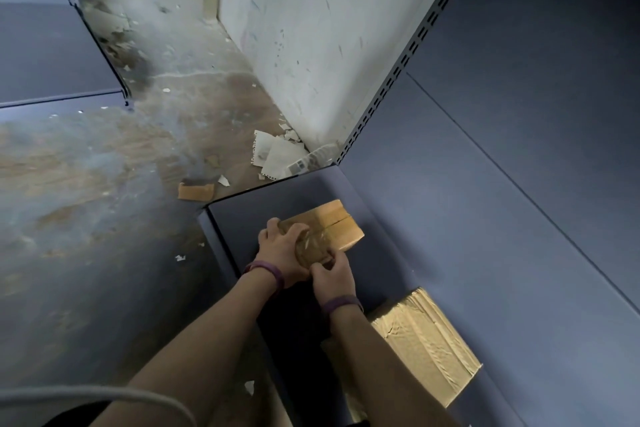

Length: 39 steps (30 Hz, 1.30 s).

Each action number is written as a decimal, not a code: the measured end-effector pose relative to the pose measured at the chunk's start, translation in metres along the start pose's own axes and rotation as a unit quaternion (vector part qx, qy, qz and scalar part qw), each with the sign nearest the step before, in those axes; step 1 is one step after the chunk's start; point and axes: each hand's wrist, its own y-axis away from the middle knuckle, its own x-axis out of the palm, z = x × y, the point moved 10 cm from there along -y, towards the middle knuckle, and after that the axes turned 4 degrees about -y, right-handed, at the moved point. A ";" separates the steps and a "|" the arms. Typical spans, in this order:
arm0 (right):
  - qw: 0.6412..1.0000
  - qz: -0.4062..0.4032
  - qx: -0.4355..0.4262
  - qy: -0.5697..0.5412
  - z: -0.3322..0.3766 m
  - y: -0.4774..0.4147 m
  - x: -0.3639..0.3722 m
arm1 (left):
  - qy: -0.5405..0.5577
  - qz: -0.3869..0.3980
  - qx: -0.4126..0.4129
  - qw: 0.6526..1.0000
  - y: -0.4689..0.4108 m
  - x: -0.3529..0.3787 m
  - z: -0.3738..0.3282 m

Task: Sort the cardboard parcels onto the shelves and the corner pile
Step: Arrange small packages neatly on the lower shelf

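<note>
Nearest you on the right, one larger taped parcel (426, 340) sits on the low blue shelf (242, 218), against its back panel. Just past it, both of your hands are on a smaller parcel (337, 227) at the shelf's far end. Your left hand (277, 250) curls its fingers over the near left corner, and your right hand (334, 274) pinches the near edge. Whether the parcel is already resting on the shelf or is just above it cannot be told.

This looks like the placing step: you are settling the small parcel onto the shelf. The next move probably calls for squaring it against the back panel, then letting go with both hands.

The count is two parcels, two hands and two purple wristbands (265, 270). Further off, one scrap of cardboard (195, 191) lies on the stained floor (104, 184). Several torn papers (280, 156) lie beyond it in the corner at the foot of the white wall (294, 28).
</note>
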 end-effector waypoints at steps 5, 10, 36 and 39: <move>0.995 -0.101 -0.013 -0.021 -0.001 -0.003 -0.038 | 0.041 -0.015 -0.025 0.999 0.012 -0.033 0.014; 0.988 -0.109 0.015 -0.110 -0.008 -0.004 -0.038 | 0.036 -0.006 -0.024 0.999 0.023 -0.055 0.023; 0.949 -0.080 0.016 -0.305 -0.009 -0.001 -0.027 | 0.307 -0.020 -0.096 0.947 0.014 -0.077 0.051; 0.954 -0.074 0.010 -0.291 -0.007 -0.002 -0.024 | 0.345 -0.016 -0.061 0.936 0.018 -0.080 0.046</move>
